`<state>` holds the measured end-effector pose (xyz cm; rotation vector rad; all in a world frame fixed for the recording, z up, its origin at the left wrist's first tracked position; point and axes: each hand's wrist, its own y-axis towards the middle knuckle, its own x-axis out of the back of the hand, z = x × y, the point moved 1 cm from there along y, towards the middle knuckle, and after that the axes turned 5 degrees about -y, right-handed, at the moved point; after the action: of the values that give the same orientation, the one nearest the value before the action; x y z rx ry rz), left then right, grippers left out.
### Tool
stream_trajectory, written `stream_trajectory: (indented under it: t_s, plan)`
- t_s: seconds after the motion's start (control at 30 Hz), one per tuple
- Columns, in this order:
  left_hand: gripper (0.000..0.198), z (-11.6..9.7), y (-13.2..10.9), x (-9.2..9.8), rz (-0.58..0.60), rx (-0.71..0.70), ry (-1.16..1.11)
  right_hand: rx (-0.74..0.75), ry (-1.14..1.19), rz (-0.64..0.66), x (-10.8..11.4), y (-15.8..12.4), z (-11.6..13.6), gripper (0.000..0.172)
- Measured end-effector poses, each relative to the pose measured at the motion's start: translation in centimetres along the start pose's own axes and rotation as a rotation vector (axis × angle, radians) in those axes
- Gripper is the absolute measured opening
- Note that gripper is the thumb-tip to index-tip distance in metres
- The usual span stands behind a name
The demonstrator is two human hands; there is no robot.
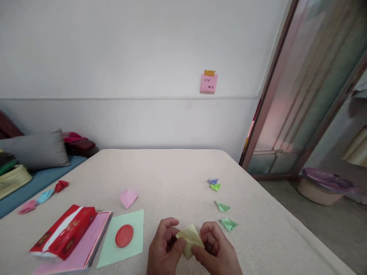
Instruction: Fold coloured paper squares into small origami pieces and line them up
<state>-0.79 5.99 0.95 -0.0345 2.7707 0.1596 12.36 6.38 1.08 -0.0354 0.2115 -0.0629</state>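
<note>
Yellow folded paper (189, 233) is pinched in my nearly closed left fingers (178, 248) and right fingers (201, 254), which partly hide it, toward the cropped near edge of the table (172, 191).

1. You face a white wall (129, 57) crossed by a thin horizontal line; a pink note (208, 84) is taped to it, right of centre.
2. In front of you, a pale-covered table (160, 168) stretches toward that wall.
3. On your left, a blue seat (51, 173) bears a grey cushion (40, 149).
4. To your right stands a door with cloudy panes (298, 88) in a brownish frame (255, 145).
5. Beside it you see grey floor (282, 196) and a tub (312, 193) topped with purple.
6. Soft light brightens the wall's middle before you.
</note>
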Motion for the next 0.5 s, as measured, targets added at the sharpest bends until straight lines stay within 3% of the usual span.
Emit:
stream_trajectory:
  t_s: [0.13, 0.2, 0.5]
  plan:
    - [0.033, 0.01, -0.01, -0.04, 0.010, 0.020, 0.003, -0.112, -0.102, 0.131, -0.01, 0.23, 0.13, 0.018]
    - [0.033, 0.07, -0.02, -0.05, -0.002, 0.021, 0.001, -0.115, -0.167, 0.169, 0.02, 0.34, -0.14, 0.023]
    - [0.035, 0.58, 0.19, 0.17, -0.045, 0.050, -0.105, -0.078, -0.223, 0.113, -0.25, 0.20, -0.58, 0.021]
